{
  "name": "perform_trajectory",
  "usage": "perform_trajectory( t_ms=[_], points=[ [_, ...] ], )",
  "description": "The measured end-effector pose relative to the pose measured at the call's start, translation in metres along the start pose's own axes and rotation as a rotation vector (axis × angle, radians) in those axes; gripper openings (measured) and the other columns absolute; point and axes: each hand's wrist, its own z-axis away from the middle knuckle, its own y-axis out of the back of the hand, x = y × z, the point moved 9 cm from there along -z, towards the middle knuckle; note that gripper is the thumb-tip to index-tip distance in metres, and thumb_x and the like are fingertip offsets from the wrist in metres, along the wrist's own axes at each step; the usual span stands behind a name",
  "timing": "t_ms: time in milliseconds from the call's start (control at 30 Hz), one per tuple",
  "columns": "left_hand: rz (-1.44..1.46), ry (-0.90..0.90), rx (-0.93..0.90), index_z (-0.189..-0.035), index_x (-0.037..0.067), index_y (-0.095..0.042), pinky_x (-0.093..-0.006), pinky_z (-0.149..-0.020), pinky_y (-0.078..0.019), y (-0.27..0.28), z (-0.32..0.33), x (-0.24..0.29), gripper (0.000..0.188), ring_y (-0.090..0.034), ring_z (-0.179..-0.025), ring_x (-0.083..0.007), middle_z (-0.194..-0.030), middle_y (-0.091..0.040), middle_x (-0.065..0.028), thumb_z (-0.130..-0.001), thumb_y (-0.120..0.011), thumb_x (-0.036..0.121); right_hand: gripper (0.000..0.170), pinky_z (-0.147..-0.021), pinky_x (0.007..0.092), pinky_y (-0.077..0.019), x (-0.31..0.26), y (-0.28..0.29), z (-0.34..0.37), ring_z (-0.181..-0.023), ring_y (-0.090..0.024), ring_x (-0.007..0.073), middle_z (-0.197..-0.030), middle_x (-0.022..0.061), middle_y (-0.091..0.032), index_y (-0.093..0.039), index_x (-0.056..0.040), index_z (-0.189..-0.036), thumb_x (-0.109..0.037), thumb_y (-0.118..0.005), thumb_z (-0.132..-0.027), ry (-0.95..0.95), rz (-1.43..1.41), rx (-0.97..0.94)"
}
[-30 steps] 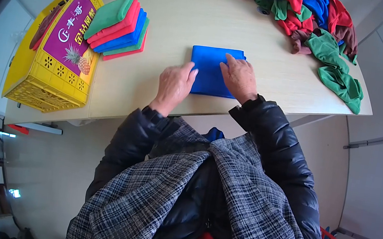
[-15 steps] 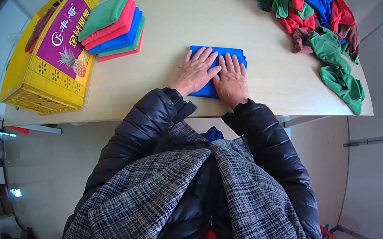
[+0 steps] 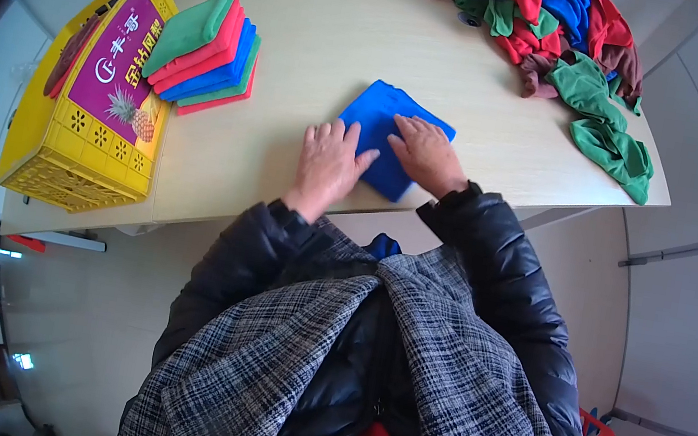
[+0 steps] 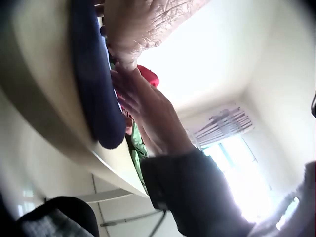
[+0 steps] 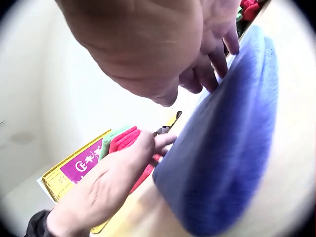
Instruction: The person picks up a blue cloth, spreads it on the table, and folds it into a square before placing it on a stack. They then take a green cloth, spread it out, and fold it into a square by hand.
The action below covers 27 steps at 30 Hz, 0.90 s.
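A folded blue cloth point(image 3: 375, 111) lies turned at an angle near the table's front edge. My left hand point(image 3: 326, 169) is at its left side, fingers extended and thumb over the cloth's edge. The right hand point(image 3: 432, 156) rests its fingertips on the upper face, near the right corner. In the right wrist view the folded layers of the blue cloth point(image 5: 222, 148) show as a thick rounded edge, with the right fingertips touching its top. The left wrist view catches the right hand point(image 4: 160, 116) beyond the cloth's side point(image 4: 96, 79).
Left of the cloth a stack of folded green, red and blue cloths point(image 3: 210, 55) leans by a yellow crate point(image 3: 93, 164) with a purple label. A heap of loose red, blue, green and brown cloths point(image 3: 549, 21) lies at the back right, a green one point(image 3: 614, 155) trailing toward the edge.
Both hands came down flat on the blue cloth, then moved apart to its sides. The cloth has turned clockwise from lying square to the edge.
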Motion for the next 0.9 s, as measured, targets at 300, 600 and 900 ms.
perform_trajectory(
  t_ms=[300,600,900],
  points=[
    [0.191,-0.242,0.371,-0.133,0.002,-0.056,-0.0491,-0.113,-0.0319,-0.003,-0.030,0.011,0.055,-0.049,-0.130,-0.0338,-0.142,-0.051,-0.0191,-0.099,-0.054,0.045,0.057,-0.115,0.0530,-0.0305,0.007,-0.026,-0.007,-0.144,-0.036,0.0368,-0.151,0.0184,-0.044,-0.047,-0.0037,-0.144,-0.040,-0.049,-0.099,0.023,0.173,0.191],
    [0.221,-0.285,0.306,-0.143,0.002,-0.049,-0.0487,-0.118,-0.0254,-0.052,-0.062,0.012,0.065,-0.035,-0.145,-0.0316,-0.153,-0.042,-0.0178,-0.101,-0.046,0.051,0.062,-0.119,0.0516,-0.0256,0.025,-0.036,-0.008,-0.148,-0.030,0.0387,-0.156,0.0204,-0.037,-0.040,-0.0047,-0.149,-0.043,-0.046,-0.100,-0.001,0.180,0.117],
    [0.771,0.138,0.303,-0.121,-0.003,-0.061,-0.0354,-0.083,-0.0563,-0.026,0.073,-0.050,0.033,-0.070,-0.096,-0.0263,-0.113,-0.069,-0.0164,-0.100,-0.063,0.021,0.063,-0.110,0.0507,-0.0354,0.058,-0.018,-0.026,-0.136,-0.043,0.0366,-0.141,0.0177,-0.051,-0.046,-0.0052,-0.143,-0.048,-0.052,-0.096,-0.104,0.037,0.050]
  ],
)
